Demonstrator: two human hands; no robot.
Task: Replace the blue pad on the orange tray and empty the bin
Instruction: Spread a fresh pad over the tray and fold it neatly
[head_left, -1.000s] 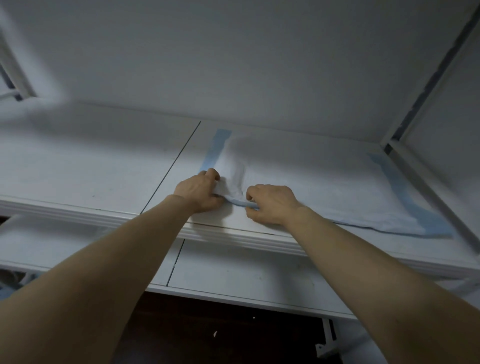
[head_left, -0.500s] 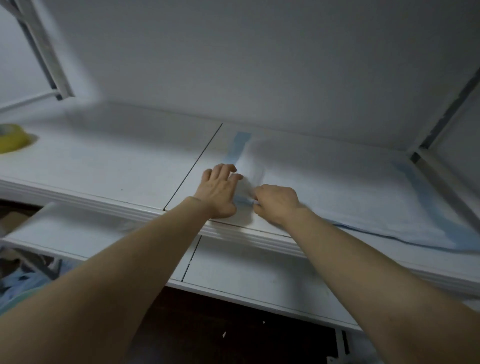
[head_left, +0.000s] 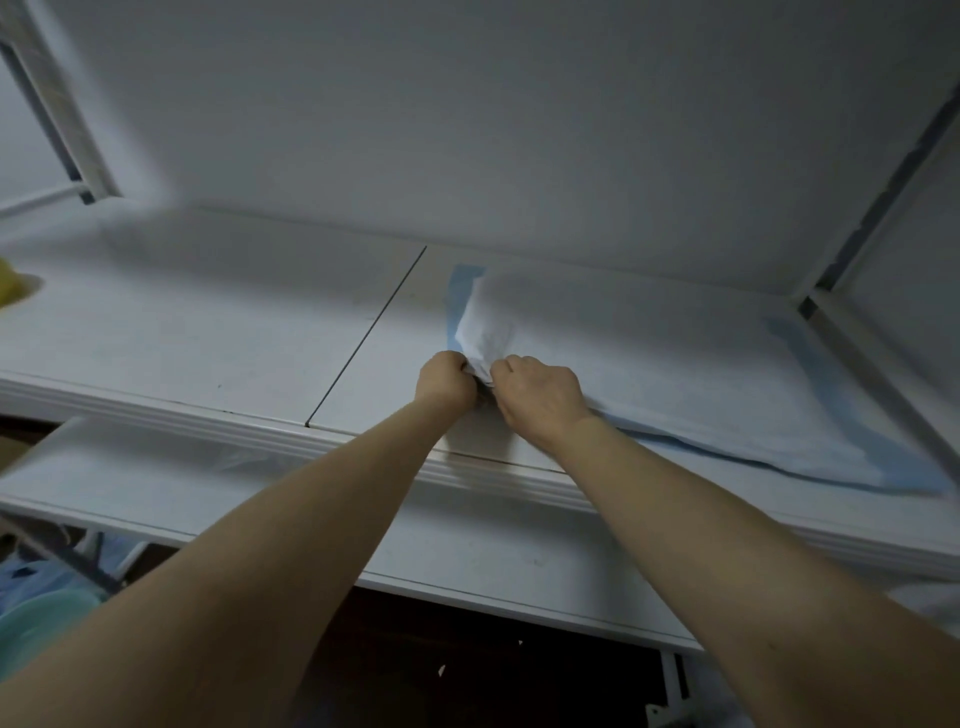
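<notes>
A white absorbent pad with blue borders (head_left: 675, 374) lies spread on the right half of a white shelf (head_left: 208, 332). Its near left corner is lifted and bunched up. My left hand (head_left: 445, 382) pinches that raised corner from the left, fingers curled. My right hand (head_left: 537, 397) grips the same corner from the right, knuckles up. The two hands almost touch. No orange tray and no bin are in view.
A white back wall rises behind the shelf, with frame bars at the left (head_left: 57, 119) and right (head_left: 883, 171). A yellow object (head_left: 13, 291) sits at the shelf's far left edge. A lower white shelf (head_left: 467, 551) runs under my arms. Bluish items (head_left: 41, 597) lie below left.
My left hand, flat on the pad half a second ago, has curled and pinched the corner. The pad's near left corner has lifted and folded back, and the view shifted slightly.
</notes>
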